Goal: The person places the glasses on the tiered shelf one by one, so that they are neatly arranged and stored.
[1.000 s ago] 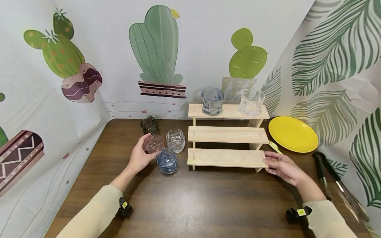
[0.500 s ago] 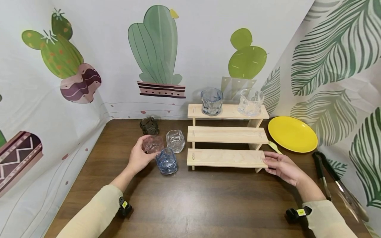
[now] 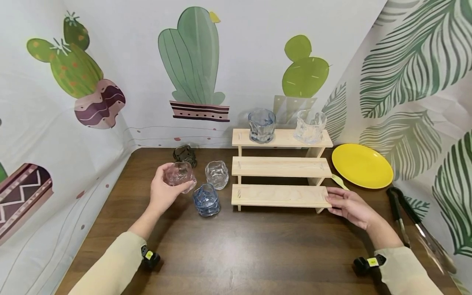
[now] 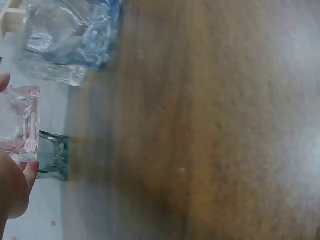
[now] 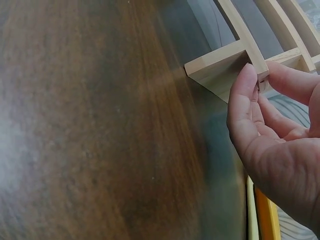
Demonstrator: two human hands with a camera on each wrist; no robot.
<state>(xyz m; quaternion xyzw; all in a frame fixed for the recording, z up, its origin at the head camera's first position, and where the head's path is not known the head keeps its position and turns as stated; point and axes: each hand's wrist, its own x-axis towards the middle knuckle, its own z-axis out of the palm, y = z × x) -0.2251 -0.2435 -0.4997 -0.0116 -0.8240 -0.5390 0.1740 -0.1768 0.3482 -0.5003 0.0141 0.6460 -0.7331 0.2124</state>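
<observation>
My left hand [image 3: 164,191] grips a pink glass [image 3: 180,175] between thumb and fingers, at the left of the table; in the left wrist view the pink glass [image 4: 20,122] looks raised off the tabletop. Close to it stand a blue glass [image 3: 207,200], a clear glass [image 3: 217,175] and a dark grey glass [image 3: 185,155]. With thumb and fingers, my right hand [image 3: 350,208] pinches the right end of the lowest board of a three-tier wooden shelf [image 3: 282,196]. The right wrist view shows the right hand [image 5: 280,125] on that board's corner.
On the shelf's top board stand a bluish glass [image 3: 262,126] and another clear glass [image 3: 310,127]. Right of the shelf lie a yellow plate [image 3: 363,166], a pale yellow fork [image 3: 340,182] and black-handled tongs [image 3: 416,221]. Printed cloth hangs behind the table.
My left hand has lifted the pink glass and drawn it a little left, away from the blue and clear glasses. The right hand keeps its place on the shelf.
</observation>
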